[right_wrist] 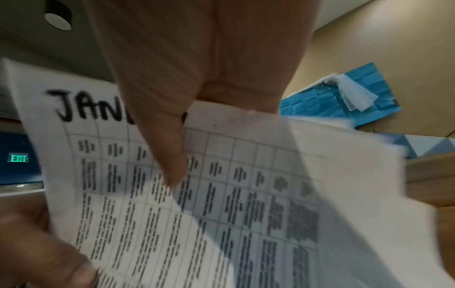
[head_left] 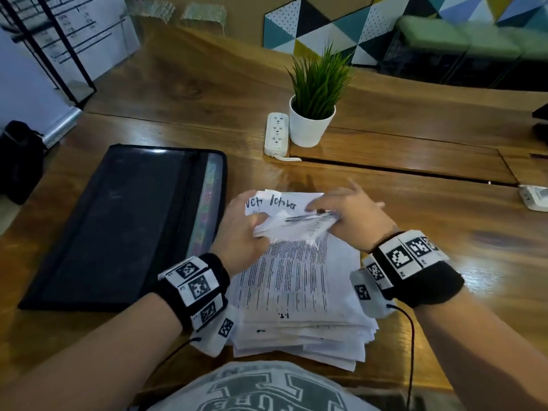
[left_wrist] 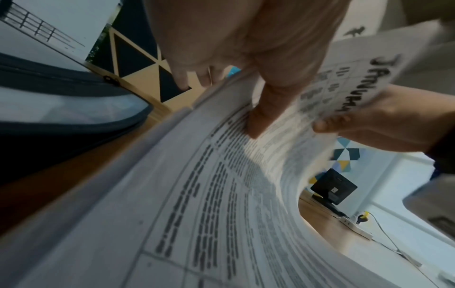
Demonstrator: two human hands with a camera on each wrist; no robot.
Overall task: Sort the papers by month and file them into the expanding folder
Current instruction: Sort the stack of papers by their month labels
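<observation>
Both hands work at the far end of the paper stack (head_left: 296, 292) on the table (head_left: 444, 232): the left hand (head_left: 240, 232) pinches lifted sheets, the right hand (head_left: 353, 218) pinches a January sheet (right_wrist: 172, 204). Sorting seems in progress; next, that sheet needs its own pile. The expanding folder (head_left: 118, 226) lies closed at the left.

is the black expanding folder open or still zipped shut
Cannot tell for sure. The expanding folder lies flat left of the paper stack; coloured tabs show along its right edge, with no papers in it.
</observation>
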